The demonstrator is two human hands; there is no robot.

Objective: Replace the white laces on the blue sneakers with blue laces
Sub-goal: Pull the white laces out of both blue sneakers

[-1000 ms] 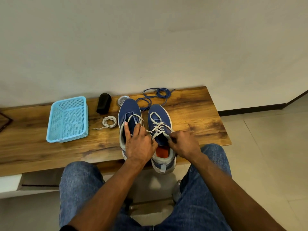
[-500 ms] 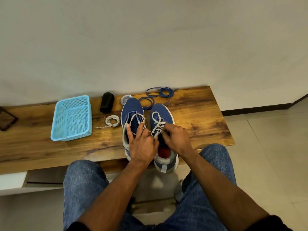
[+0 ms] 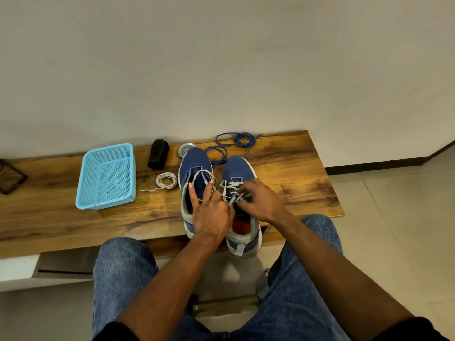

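Right hand [image 3: 262, 201] now further up white laces [image 3: 231, 190]

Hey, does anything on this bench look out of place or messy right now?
Mildly: both sneakers' heels overhang the bench's front edge, and a coiled white lace lies loose beside the left sneaker. Nothing spilled or damaged.

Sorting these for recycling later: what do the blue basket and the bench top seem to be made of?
Basket: likely moulded plastic, light blue and matte, with perforated mesh walls and floor. Bench top: looks like wood or wood-look laminate, brown with dark grain streaks and a slight sheen.
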